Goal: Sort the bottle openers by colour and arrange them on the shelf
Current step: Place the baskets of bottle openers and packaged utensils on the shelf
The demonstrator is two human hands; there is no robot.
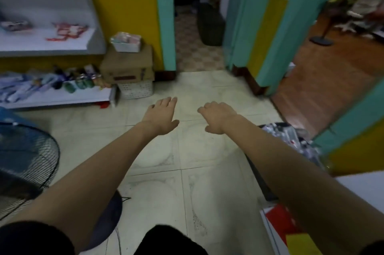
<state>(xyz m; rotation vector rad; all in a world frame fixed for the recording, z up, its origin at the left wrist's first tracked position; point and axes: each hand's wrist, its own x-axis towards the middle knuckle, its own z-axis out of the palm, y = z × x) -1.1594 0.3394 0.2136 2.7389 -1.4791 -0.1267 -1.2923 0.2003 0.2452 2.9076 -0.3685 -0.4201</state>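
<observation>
Left hand (163, 116): flat, fingers straight and close together, palm down over the floor, holding nothing
Right hand (218, 117): just beside it, fingers loosely curled, also holding nothing
Fan (25, 150): low on the left, between the person and the shelf
Shelf (41, 46): upper left, well apart from both hands
Bottle openers (66, 31): a red heap on the shelf board, too blurred to count; a paler cluster (14, 25) lies further left
Risk: reaching left, an arm or leg could catch the fan and tip it
Risk: in this dim light the colours may be misread, and sweeping the red heap sideways could mix it with the cluster
</observation>
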